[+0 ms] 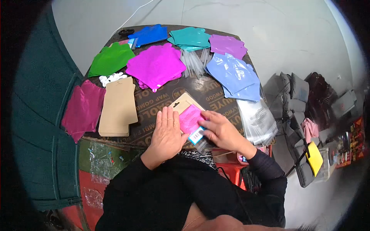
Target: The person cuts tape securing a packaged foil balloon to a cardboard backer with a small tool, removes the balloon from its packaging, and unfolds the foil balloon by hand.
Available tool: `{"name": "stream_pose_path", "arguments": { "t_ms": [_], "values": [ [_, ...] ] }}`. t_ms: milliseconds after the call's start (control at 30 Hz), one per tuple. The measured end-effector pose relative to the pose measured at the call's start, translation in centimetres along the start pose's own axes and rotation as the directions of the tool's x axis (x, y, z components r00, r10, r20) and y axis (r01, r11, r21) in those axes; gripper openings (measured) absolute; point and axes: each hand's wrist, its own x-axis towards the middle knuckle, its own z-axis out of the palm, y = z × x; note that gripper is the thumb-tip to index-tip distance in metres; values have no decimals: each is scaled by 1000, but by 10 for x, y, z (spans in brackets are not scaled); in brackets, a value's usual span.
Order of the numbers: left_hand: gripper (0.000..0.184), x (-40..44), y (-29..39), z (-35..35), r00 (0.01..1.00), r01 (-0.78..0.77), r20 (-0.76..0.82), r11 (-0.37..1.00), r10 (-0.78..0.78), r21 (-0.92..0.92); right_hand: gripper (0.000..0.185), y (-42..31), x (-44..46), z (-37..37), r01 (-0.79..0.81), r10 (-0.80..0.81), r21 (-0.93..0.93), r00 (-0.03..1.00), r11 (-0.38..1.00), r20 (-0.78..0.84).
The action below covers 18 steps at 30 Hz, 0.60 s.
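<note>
In front of me a tan hang-hole card (pixel 186 98) lies on the table, with a folded pink packet (pixel 189 117) on top of it. The packet's lower part shows a white barcode label (pixel 197 135) with a blue border, and clear plastic sticks out below. My left hand (pixel 167 129) lies flat over the card's left side, fingers stretched out, thumb touching the packet. My right hand (pixel 221 131) has its bent fingers and thumb closed at the packet's right edge; its fingertips are partly hidden.
Around them on the dark printed table (pixel 162 102) lie tan cards (pixel 117 107), magenta sheets (pixel 156 65), green sheets (pixel 111 59), light blue sheets (pixel 235 75), clear plastic strips (pixel 192 63) and clear bags (pixel 256 121). Dark cushioned seating (pixel 293 107) stands at right.
</note>
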Motion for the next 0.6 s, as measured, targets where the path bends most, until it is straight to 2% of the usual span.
{"name": "stream_pose_path", "arguments": {
  "t_ms": [33,67,133,200,233,367,400,467,533,567,600],
  "values": [
    [78,0,1,0,1000,-3,-18,1000,3,14,42,3,4,-3,-29,30,71,999,997,-16],
    [78,-1,3,0,1000,-12,-20,1000,12,15,42,5,7,-5,-33,35,68,999,997,-23],
    [78,-5,11,-1,999,37,-32,996,-35,76,35,6,16,-7,-232,232,-42,973,972,2],
    [78,-6,19,-3,996,83,-48,987,-77,135,29,8,25,-10,-421,426,-148,905,895,3],
    [78,-7,22,-6,997,68,-48,988,-62,138,29,10,28,-10,-431,434,-146,901,891,-9],
    [68,-9,32,-31,992,126,-8,987,-125,98,15,25,42,-7,-480,477,-62,832,875,285],
    [62,-9,29,-37,995,100,-19,993,-99,65,15,26,47,-11,-481,477,-60,834,875,277],
    [56,-6,19,-64,997,69,-33,997,-68,39,13,25,56,-23,-461,397,124,850,879,346],
    [47,9,6,-102,935,197,325,970,-142,-145,11,22,65,-39,-434,304,305,869,848,391],
    [44,13,-7,-99,996,71,69,990,-63,-118,11,19,70,-47,-429,305,308,874,849,377],
    [42,18,-17,-96,982,-47,-188,997,35,-61,10,13,77,-57,-382,240,325,885,865,399]
  ]
}}
